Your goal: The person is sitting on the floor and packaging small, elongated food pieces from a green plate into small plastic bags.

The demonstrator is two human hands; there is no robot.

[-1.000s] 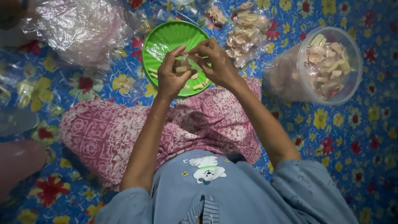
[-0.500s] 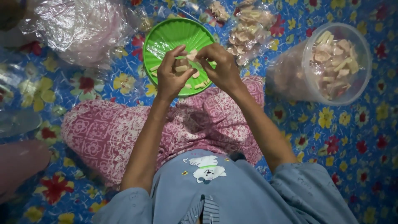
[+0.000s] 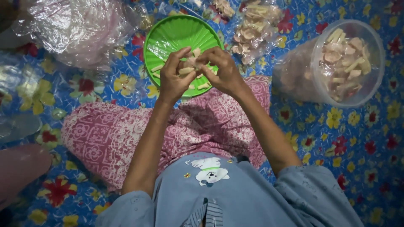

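A blue floor mat (image 3: 362, 138) printed with red and yellow flowers lies under everything here, and you sit on it with your pink patterned lap (image 3: 126, 134) below your hands. Your left hand (image 3: 174, 77) and right hand (image 3: 221, 69) meet just above the near rim of a green plate (image 3: 176, 31). Both are pinched, fingertips together, on a small pale piece (image 3: 187, 69) held between them; I cannot tell whether it is one piece or more. A few similar pale strips (image 3: 156, 68) lie on the plate under your fingers. To your right a clear tub (image 3: 336, 59) lies tipped towards you, full of pale and pinkish chips. Just beyond the plate sits a clear bag (image 3: 256, 25) of the same chips. To your far left a large crumpled plastic bag (image 3: 80, 29) rests on the mat, well apart from your hands.
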